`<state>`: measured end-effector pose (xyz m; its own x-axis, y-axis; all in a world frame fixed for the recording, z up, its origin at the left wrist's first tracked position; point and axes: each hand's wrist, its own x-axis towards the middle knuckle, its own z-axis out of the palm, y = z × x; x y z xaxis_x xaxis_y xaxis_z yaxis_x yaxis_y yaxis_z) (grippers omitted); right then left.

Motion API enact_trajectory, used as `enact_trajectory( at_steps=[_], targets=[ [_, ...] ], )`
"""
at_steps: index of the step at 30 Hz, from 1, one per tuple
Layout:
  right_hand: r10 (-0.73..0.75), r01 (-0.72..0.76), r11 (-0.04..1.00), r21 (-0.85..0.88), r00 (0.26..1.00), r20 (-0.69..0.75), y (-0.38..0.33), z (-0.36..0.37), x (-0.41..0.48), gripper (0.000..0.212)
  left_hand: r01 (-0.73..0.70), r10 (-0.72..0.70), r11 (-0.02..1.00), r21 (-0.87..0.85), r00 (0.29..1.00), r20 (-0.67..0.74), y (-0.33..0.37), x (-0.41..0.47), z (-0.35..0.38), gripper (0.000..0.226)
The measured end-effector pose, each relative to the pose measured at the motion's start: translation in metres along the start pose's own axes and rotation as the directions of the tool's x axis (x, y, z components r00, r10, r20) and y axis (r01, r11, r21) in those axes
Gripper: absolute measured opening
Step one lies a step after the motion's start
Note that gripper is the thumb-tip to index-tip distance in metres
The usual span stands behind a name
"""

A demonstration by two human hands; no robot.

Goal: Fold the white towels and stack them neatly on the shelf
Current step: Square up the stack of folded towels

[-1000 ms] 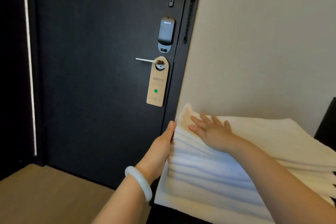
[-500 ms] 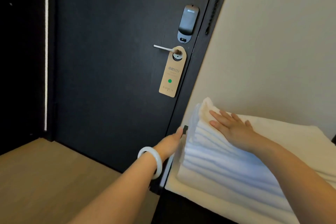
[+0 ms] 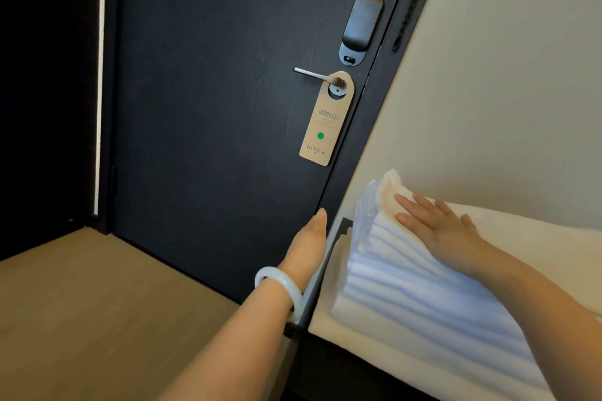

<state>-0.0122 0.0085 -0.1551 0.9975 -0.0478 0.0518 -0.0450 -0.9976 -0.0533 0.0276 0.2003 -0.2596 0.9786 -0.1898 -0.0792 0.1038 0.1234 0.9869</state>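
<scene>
two straight-fingered hands: right hand (image 3: 446, 231) flat atop towel stack (image 3: 407, 296), left hand (image 3: 309, 247) beside it

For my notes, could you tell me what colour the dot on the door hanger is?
Green dot on the tan door hanger; seen in the head view.

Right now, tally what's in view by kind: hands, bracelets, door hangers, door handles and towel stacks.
hands: 2, the left hand and the right hand
bracelet: 1
door hanger: 1
door handle: 1
towel stack: 1
Total: 6
</scene>
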Motion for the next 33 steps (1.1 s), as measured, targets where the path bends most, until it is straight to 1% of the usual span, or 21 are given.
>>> enact_trajectory(
  at_steps=[2,3,6,8,9,10,11,13,14,15,17,18,20,22,23,25,26,28,29,31,33],
  targets=[
    [0.004,-0.004,1.0,-0.001,1.0,0.0,0.0,0.0,0.0,0.049,-0.003,0.014,0.993,-0.114,0.995,0.096,0.002,-0.012,0.018,0.042],
    [0.003,-0.003,1.0,0.0,1.0,0.004,0.0,0.0,-0.001,0.049,0.009,0.0,0.995,-0.102,0.996,0.088,-0.01,-0.016,0.028,0.037],
    [-0.008,0.008,1.0,-0.009,1.0,0.011,-0.001,0.001,-0.003,0.05,0.013,-0.026,0.988,0.151,0.996,0.081,-0.044,-0.014,0.036,0.039],
    [-0.001,0.001,1.0,0.002,1.0,0.007,-0.001,0.0,-0.004,0.05,0.122,-0.164,0.918,0.378,0.983,0.082,-0.048,-0.007,0.025,0.058],
    [0.002,-0.002,1.0,0.009,1.0,0.005,-0.001,0.0,-0.005,0.05,0.202,-0.233,0.88,0.429,0.972,0.019,-0.045,-0.007,0.017,0.064],
    [0.0,0.0,1.0,0.013,1.0,0.001,-0.001,0.001,-0.005,0.05,0.246,-0.249,0.873,0.421,0.967,-0.049,-0.038,-0.006,0.011,0.067],
    [-0.004,0.004,1.0,0.01,1.0,-0.005,-0.001,0.001,-0.005,0.051,0.241,-0.223,0.907,0.344,0.971,-0.09,-0.033,-0.01,0.004,0.067],
    [-0.009,0.009,1.0,-0.003,1.0,-0.014,0.0,0.002,-0.005,0.052,0.107,-0.1,0.99,0.088,0.992,-0.076,-0.02,-0.011,0.002,0.06],
    [-0.008,0.008,1.0,-0.006,1.0,-0.017,0.0,0.002,-0.005,0.052,0.042,-0.043,0.998,-0.035,0.999,-0.033,-0.01,-0.013,0.007,0.058],
    [-0.007,0.007,1.0,-0.006,1.0,-0.016,0.001,0.003,-0.004,0.052,-0.002,0.001,0.996,-0.085,1.0,-0.006,-0.008,-0.016,0.013,0.056],
    [-0.009,0.009,1.0,0.004,1.0,-0.013,0.003,0.002,-0.003,0.052,-0.009,0.01,1.0,-0.011,0.996,0.089,-0.017,-0.027,0.028,0.052],
    [-0.011,0.012,1.0,0.006,1.0,-0.012,0.004,0.002,-0.003,0.053,0.005,-0.012,0.999,0.05,0.989,0.147,-0.029,-0.034,0.03,0.052],
    [-0.015,0.015,1.0,0.01,1.0,-0.005,0.005,0.001,-0.003,0.053,0.039,-0.071,0.984,0.171,0.98,0.187,-0.058,-0.036,0.023,0.06],
    [-0.017,0.017,1.0,0.011,1.0,-0.002,0.006,0.001,-0.001,0.053,0.084,-0.119,0.953,0.291,0.987,0.106,-0.079,-0.03,0.01,0.065],
    [-0.023,0.023,0.999,0.025,1.0,-0.01,0.005,0.0,-0.001,0.052,0.113,-0.118,0.939,0.324,0.993,-0.005,-0.083,-0.027,0.005,0.062],
    [-0.042,0.05,0.992,0.119,0.997,-0.07,0.006,0.0,-0.003,0.051,0.106,-0.046,0.953,0.285,0.977,-0.208,-0.076,-0.025,0.001,0.047],
    [-0.049,0.073,0.979,0.193,0.991,-0.126,0.007,0.0,-0.007,0.048,0.026,0.035,0.966,0.257,0.973,-0.23,-0.07,-0.025,0.002,0.041],
    [-0.069,0.143,0.945,0.294,0.966,-0.249,0.01,0.002,-0.016,0.041,-0.043,0.066,0.987,0.153,0.987,-0.148,-0.056,-0.026,0.008,0.037],
    [-0.089,0.174,0.944,0.281,0.953,-0.29,0.011,0.004,-0.023,0.04,-0.01,0.019,0.995,0.101,0.996,-0.09,-0.048,-0.027,0.012,0.038],
    [-0.144,0.206,0.965,0.162,0.933,-0.328,0.016,0.009,-0.037,0.046,0.081,-0.081,0.995,0.052,0.997,-0.001,-0.04,-0.026,0.019,0.045],
    [-0.153,0.181,0.982,0.047,0.923,-0.354,0.022,0.013,-0.054,0.064,0.101,-0.102,0.995,0.026,0.994,0.045,-0.035,-0.025,0.024,0.053]
  ],
)
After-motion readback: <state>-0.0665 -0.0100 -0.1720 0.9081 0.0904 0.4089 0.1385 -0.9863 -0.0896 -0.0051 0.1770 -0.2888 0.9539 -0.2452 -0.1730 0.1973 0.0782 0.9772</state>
